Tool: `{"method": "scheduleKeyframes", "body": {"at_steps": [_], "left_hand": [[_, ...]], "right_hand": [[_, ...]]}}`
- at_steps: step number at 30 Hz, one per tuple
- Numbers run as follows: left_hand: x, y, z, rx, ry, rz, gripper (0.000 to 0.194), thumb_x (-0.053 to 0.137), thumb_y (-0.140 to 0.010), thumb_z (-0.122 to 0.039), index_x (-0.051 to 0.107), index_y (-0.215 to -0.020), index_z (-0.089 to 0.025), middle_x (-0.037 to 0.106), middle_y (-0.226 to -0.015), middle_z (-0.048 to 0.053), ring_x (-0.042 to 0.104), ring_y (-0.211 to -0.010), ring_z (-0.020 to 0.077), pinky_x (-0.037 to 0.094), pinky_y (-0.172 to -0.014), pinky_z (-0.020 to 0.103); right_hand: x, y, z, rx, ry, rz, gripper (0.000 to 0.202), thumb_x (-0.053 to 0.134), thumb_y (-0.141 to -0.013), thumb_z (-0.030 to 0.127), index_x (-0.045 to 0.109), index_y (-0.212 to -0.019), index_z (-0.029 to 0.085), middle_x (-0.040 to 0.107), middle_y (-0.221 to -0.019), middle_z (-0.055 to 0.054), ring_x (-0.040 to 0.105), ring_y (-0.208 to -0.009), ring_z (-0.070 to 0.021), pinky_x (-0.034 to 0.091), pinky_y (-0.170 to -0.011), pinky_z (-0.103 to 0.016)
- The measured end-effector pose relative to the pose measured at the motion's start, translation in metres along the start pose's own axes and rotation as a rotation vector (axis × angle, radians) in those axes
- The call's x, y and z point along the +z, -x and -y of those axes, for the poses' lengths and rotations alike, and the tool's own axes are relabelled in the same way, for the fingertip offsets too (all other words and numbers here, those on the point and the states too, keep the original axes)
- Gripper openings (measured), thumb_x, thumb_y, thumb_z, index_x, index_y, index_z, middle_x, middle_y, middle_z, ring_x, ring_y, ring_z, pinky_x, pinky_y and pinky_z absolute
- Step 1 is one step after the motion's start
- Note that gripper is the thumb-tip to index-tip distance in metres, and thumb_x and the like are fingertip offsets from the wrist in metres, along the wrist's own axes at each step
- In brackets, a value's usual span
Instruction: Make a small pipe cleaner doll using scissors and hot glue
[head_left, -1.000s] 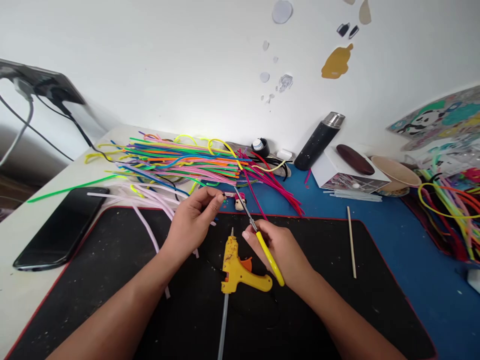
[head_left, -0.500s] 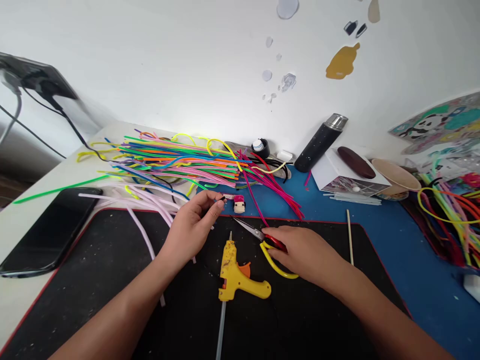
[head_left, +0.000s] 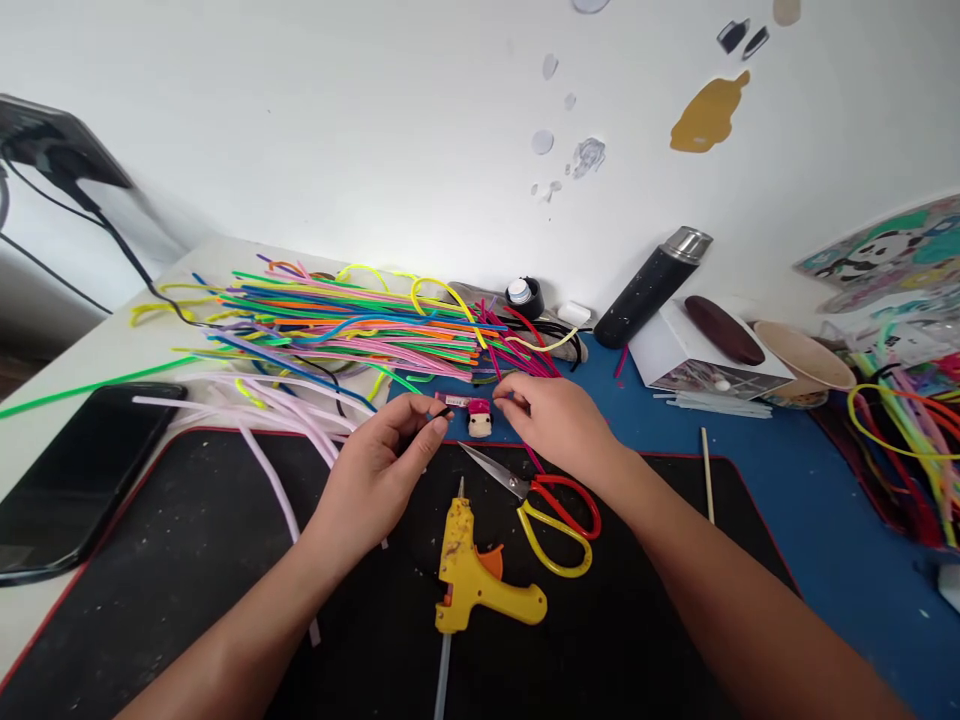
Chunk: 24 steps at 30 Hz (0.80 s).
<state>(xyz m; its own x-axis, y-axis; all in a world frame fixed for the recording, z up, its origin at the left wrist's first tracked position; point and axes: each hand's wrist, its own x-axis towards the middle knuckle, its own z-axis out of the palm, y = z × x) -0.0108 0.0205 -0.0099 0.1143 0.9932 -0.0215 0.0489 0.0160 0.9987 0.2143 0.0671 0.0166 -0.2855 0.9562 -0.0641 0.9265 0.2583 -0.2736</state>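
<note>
My left hand (head_left: 382, 465) pinches a short black piece (head_left: 445, 413) between thumb and fingers. Just right of it lies a tiny doll head (head_left: 480, 424) with a cream face, black eyes and a magenta top. My right hand (head_left: 559, 425) is empty at the head's right side, its bent fingers slightly apart. Below that hand, scissors (head_left: 525, 488) with one red and one yellow handle rest on the black mat (head_left: 637, 600). A yellow glue gun (head_left: 469, 575) lies in front, nozzle pointing away, with a glue stick (head_left: 442, 680) in its rear.
Colourful pipe cleaners (head_left: 360, 320) are heaped at the back left, near a phone (head_left: 75, 470). At the back right, a black thermos (head_left: 652, 288) leans by a white box (head_left: 697, 350). A thin wooden stick (head_left: 707, 475) lies on the right.
My right hand has let go of the scissors and moved up and left to the doll head. The scissors now lie on the mat. My left hand still pinches the black piece.
</note>
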Motion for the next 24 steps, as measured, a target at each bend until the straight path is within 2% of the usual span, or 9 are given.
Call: {"method": "scheduleKeyframes", "body": {"at_steps": [8,18,24], "left_hand": [[-0.002,0.000,0.001,-0.044,0.026,0.009,0.027,0.074,-0.094,-0.049,0.070,-0.099,-0.023,0.070,-0.089,0.002,0.059,-0.073,0.0161,0.047,-0.066,0.026],[-0.002,0.002,0.001,-0.076,0.052,-0.001,0.028,0.074,-0.095,-0.047,0.072,-0.104,-0.022,0.063,-0.080,-0.001,0.055,-0.070,0.0153,0.046,-0.068,0.027],[-0.002,0.002,0.001,-0.083,0.044,0.009,0.025,0.072,-0.095,-0.046,0.071,-0.104,-0.022,0.066,-0.083,0.000,0.057,-0.073,0.0157,0.047,-0.068,0.027]], "right_hand": [[0.017,-0.031,0.003,-0.038,0.124,0.039,0.017,0.066,-0.106,0.026,0.078,-0.118,0.026,0.084,-0.093,-0.003,0.076,-0.086,-0.0235,0.037,-0.066,-0.031],[0.026,-0.042,-0.002,-0.059,0.135,0.064,0.021,0.059,-0.109,0.026,0.079,-0.116,0.025,0.085,-0.103,-0.006,0.076,-0.089,-0.0251,0.035,-0.068,-0.032],[0.030,-0.044,-0.004,-0.035,0.058,0.042,0.016,0.063,-0.105,0.023,0.078,-0.110,0.024,0.082,-0.087,-0.005,0.073,-0.080,-0.0237,0.034,-0.065,-0.031]]}}
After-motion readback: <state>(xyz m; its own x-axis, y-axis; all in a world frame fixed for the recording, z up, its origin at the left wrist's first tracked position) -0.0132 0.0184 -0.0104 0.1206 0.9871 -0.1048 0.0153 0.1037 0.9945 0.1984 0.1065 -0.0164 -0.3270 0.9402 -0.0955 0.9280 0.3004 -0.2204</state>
